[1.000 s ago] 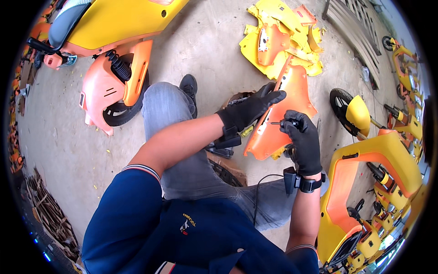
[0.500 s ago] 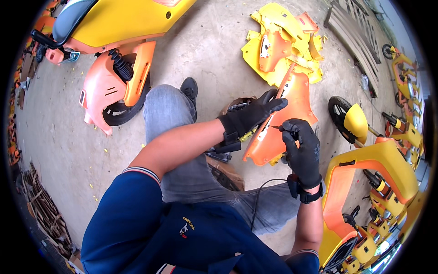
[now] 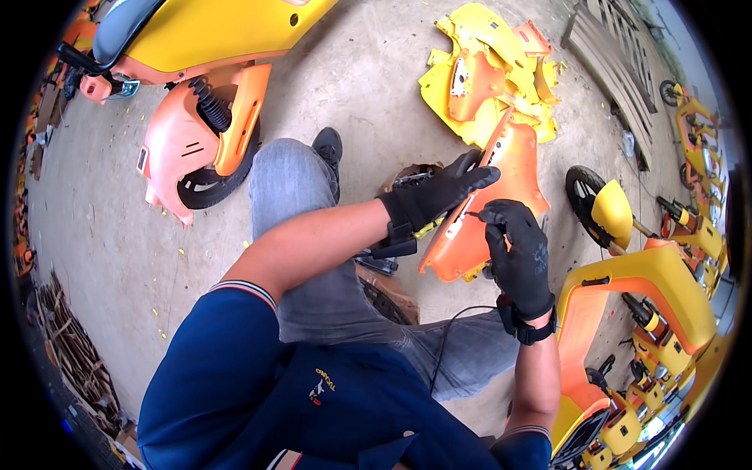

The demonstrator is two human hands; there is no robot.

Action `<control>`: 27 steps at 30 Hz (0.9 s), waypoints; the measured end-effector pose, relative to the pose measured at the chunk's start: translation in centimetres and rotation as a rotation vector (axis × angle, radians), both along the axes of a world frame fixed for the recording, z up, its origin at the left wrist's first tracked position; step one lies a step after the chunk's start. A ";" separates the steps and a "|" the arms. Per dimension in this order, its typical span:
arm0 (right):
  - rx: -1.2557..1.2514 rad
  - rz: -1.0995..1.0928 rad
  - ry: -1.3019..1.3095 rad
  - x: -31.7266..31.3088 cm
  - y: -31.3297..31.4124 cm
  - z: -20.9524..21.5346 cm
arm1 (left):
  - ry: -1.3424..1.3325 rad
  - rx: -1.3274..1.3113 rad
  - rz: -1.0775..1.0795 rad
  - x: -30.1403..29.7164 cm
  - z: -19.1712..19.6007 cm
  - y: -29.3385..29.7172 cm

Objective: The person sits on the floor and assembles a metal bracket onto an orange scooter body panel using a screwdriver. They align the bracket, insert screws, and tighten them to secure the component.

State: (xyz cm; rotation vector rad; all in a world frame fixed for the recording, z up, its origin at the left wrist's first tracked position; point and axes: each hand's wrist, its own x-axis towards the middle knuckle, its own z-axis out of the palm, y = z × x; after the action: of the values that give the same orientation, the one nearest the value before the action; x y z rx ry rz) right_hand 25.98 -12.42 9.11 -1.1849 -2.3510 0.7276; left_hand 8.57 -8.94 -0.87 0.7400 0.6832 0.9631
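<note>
An orange plastic body panel (image 3: 513, 168) is held up in front of me, tilted, its long edge dotted with small holes and pale spots. My left hand (image 3: 442, 192), in a black glove, grips that edge, thumb stretched along it. Black-gloved too, my right hand (image 3: 518, 254) is pinched closed near the panel's lower half. A thin dark rod-like piece (image 3: 473, 214) sticks out of its fingertips toward the holed edge; most of it is hidden, so its kind cannot be made out. Beneath the panel, yellow plastic (image 3: 474, 272) shows in part.
Yellow and orange panels (image 3: 478, 74) lie piled on the concrete floor ahead. A yellow-orange scooter (image 3: 204, 47) stands at upper left, more scooter bodies (image 3: 666, 290) at right. A dark cable (image 3: 446, 337) crosses my leg. Wooden slats (image 3: 611, 70) lie at far right.
The view has shifted slightly. My right hand has moved up a little, its fingers still pinched by the panel's edge. The left hand keeps its grip.
</note>
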 end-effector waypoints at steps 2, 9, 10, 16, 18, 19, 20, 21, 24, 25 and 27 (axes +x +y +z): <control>0.018 0.012 -0.013 0.0 0.1 0.0 | 0.001 0.005 0.007 0.1 -0.4 0.0; 0.002 0.023 -0.007 -0.5 0.1 0.2 | -0.021 -0.014 -0.005 0.1 -0.2 -0.1; 0.004 0.019 0.002 -0.5 0.1 0.2 | -0.004 -0.013 -0.002 0.1 -0.3 0.0; -0.022 -0.002 0.012 -0.9 0.1 0.2 | 0.021 -0.002 0.005 0.1 -0.4 0.1; -0.045 -0.010 0.023 -1.1 0.1 0.3 | 0.031 0.010 0.001 0.1 -0.5 0.1; -0.047 -0.011 0.024 -1.2 0.1 0.5 | 0.025 0.006 0.002 0.1 -0.4 0.1; -0.048 -0.011 0.026 -1.3 0.1 0.6 | 0.018 0.003 0.004 0.1 -0.3 0.1; -0.048 -0.013 0.010 -1.3 0.2 0.7 | 0.012 -0.001 0.006 0.1 -0.3 0.1; -0.056 -0.016 -0.022 -1.4 0.2 0.8 | -0.017 -0.008 0.008 0.1 -0.3 0.0; -0.065 -0.018 -0.022 -1.3 0.2 0.8 | -0.006 -0.009 0.007 0.0 -0.4 -0.1; -0.052 -0.009 -0.028 -1.4 0.3 0.8 | 0.016 -0.011 0.004 -0.1 -0.5 0.0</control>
State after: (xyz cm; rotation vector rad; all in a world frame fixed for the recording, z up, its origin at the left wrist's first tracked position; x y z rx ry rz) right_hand 24.56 -12.13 9.93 -1.2347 -2.3614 0.7780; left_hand 8.48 -8.92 -1.32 0.7377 0.7031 0.9576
